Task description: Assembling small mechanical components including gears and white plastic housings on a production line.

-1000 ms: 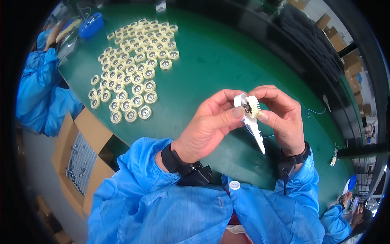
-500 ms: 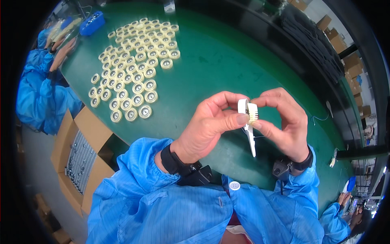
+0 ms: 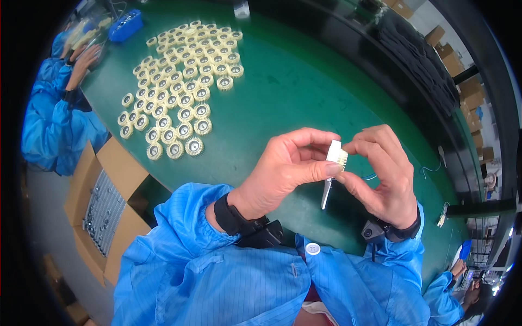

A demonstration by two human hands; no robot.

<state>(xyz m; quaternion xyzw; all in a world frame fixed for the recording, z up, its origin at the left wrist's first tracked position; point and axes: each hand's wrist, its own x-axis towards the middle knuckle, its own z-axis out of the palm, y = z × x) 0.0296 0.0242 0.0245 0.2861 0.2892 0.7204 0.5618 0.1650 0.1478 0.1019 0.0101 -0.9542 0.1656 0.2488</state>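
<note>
In front of my chest, my left hand (image 3: 296, 163) pinches a white holder with a long tapered handle (image 3: 326, 194) pointing down. Pressed against the holder is a cream toothed ring (image 3: 342, 157), seen edge-on. My right hand (image 3: 383, 171) closes on the ring from the other side, thumb below and forefinger above. The fingertips hide part of the ring and the holder. To the left, many similar cream toothed rings with dark metal centres (image 3: 185, 130) lie flat on the green table (image 3: 283, 81).
An open cardboard box (image 3: 128, 179) with rows of grey metal parts stands left of the table. A blue bin (image 3: 125, 25) sits at the far left, near a co-worker's hands (image 3: 84, 62). A dark shelf edge (image 3: 326, 41) runs along the back. Another person (image 3: 451, 293) works at lower right.
The holder and ring have turned between my fingers, so the holder's round face no longer shows and the handle leans more to the left. My right hand has shifted slightly downward.
</note>
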